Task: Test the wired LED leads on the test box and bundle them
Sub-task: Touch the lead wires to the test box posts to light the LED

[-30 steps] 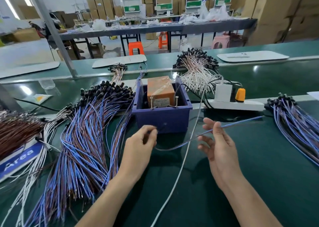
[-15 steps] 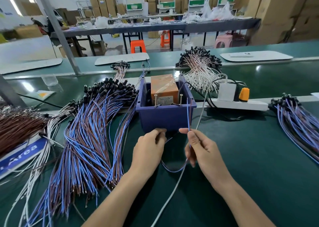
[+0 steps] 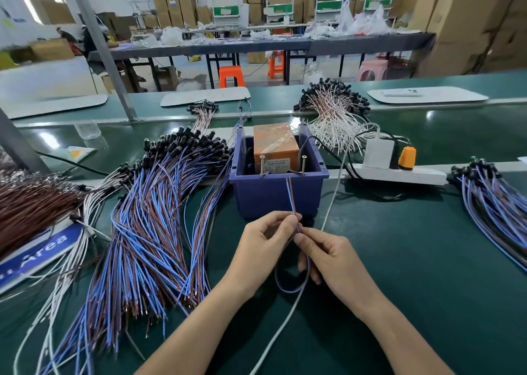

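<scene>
A blue bin (image 3: 278, 194) holds the orange test box (image 3: 275, 146), with two screws standing at its front rim. In front of the bin my left hand (image 3: 263, 249) and my right hand (image 3: 328, 257) meet and both pinch one blue-and-brown LED lead (image 3: 291, 194). Its two bare ends point up against the bin's front wall. The rest of the lead hangs in a loop below my hands. A big pile of blue-and-brown leads (image 3: 148, 232) lies to the left.
A white power strip (image 3: 399, 173) with a white adapter and an orange plug sits right of the bin. More blue leads (image 3: 493, 203) lie at far right, white leads (image 3: 336, 120) behind the bin, brown leads (image 3: 31, 203) at far left. A white cable (image 3: 285, 317) crosses the green mat.
The lead lay stretched to the right between my spread hands. My right hand swung in to my left hand, folding the lead into a loop with its ends upright.
</scene>
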Motion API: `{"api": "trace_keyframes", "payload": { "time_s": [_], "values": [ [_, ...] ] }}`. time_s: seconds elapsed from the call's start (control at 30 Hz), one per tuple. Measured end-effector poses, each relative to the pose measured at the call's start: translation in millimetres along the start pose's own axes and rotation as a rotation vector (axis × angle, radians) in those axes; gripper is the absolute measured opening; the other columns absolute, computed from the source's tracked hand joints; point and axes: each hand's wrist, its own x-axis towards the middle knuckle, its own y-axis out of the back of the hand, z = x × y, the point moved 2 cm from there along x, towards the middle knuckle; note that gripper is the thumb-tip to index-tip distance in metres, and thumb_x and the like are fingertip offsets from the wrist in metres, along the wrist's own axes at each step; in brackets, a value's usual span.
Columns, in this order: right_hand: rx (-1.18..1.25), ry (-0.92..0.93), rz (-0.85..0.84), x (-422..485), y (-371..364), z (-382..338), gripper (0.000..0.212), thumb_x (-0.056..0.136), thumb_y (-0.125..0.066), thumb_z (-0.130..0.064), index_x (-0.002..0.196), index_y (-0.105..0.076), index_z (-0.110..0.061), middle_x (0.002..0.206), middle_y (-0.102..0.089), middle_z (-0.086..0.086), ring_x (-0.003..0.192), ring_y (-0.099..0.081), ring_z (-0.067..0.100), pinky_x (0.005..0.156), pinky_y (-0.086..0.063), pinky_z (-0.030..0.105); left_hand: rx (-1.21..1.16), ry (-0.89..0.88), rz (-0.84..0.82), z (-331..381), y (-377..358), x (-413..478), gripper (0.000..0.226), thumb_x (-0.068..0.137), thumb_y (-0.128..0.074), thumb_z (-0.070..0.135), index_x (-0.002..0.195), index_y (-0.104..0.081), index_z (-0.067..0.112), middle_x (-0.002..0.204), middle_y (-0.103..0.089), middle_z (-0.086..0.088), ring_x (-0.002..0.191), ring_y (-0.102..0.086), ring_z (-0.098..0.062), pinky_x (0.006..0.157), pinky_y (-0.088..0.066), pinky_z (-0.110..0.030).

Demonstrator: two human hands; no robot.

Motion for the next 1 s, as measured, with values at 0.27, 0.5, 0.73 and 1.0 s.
{"api": "trace_keyframes", "payload": {
  "time_s": [0.27,0.5,0.73,1.0],
  "values": [
    [0.025,-0.005,0.005,2,2,-1,0.025,0.094,-0.057,-0.049,0.094,-0.076,-0.034,0.07,-0.07,0.005,0.046,-0.056,0.011,0.048,-0.047,0.021,-0.011,0.024,-0.034,-3,0,2,0.015,0.099,-0.064,0.027,0.097,-0.076,0.018,0.091,-0.077,-0.003,0.083,-0.072,-0.012,0.082,-0.057,-0.025],
    [0.102,-0.046,0.064,3,3,-2,0.023,0.098,-0.058,-0.039,0.099,-0.08,-0.033,0.071,-0.071,0.005,0.051,-0.059,0.014,0.047,-0.049,0.023,0.036,0.018,0.032,-4,-3,0,0.017,0.103,-0.058,0.024,0.097,-0.069,0.013,0.092,-0.077,0.001,0.09,-0.072,-0.012,0.086,-0.059,-0.032],
    [0.099,0.016,0.192,0,7,-4,0.023,0.102,-0.058,-0.024,0.116,-0.072,-0.034,0.071,-0.071,0.006,0.051,-0.058,0.014,0.044,-0.046,0.023,0.026,-0.133,0.214,11,4,-7,0.005,0.102,-0.057,0.018,0.101,-0.062,0.018,0.085,-0.074,0.002,0.071,-0.067,-0.009,0.068,-0.052,-0.019],
    [0.062,0.099,0.256,-1,8,-8,0.047,0.102,-0.058,-0.026,0.141,-0.044,-0.048,0.07,-0.068,0.007,0.049,-0.052,0.012,0.045,-0.046,0.023,0.127,-0.2,0.418,7,18,-5,0.024,0.104,-0.052,0.026,0.114,-0.06,0.046,0.077,-0.062,0.002,0.057,-0.042,-0.007,0.051,-0.039,-0.025]
  ]
}}
